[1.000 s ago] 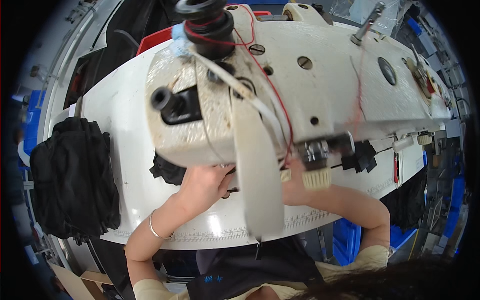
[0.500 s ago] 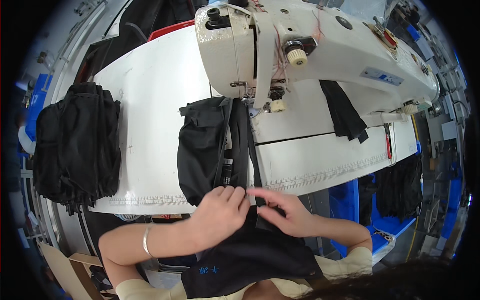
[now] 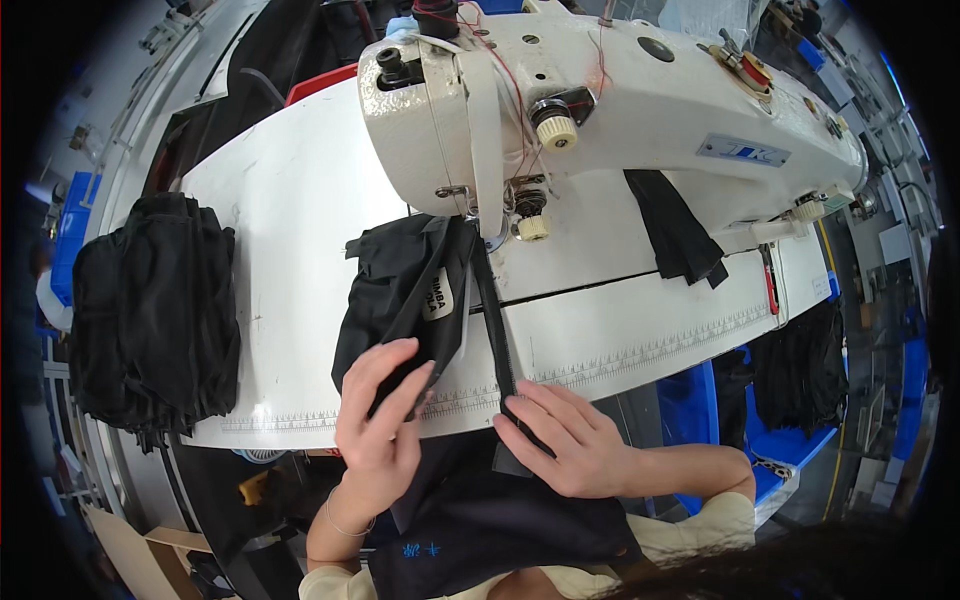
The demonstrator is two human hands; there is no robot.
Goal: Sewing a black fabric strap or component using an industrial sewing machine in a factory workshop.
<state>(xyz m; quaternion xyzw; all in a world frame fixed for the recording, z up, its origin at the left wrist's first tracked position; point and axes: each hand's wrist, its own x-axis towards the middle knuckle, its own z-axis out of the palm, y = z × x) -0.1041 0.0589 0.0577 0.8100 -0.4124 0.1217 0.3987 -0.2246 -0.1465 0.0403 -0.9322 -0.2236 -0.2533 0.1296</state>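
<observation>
Black cloth piece [image 3: 395,290]: in front of the sewing machine [image 3: 640,105], top edge near its needle area; apparently part-sewn. Black strip [image 3: 494,318]: extends forward from the machine, lower length unattached. Left hand [image 3: 374,435]: fingers spread at the cloth. Right hand [image 3: 582,450]: fingers over strip, grip unclear.

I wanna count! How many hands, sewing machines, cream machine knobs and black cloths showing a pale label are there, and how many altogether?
Left hand and right hand: 2
Sewing machine: 1
Cream machine knobs: 3
Black cloth showing a pale label: 1
Total: 7
</observation>
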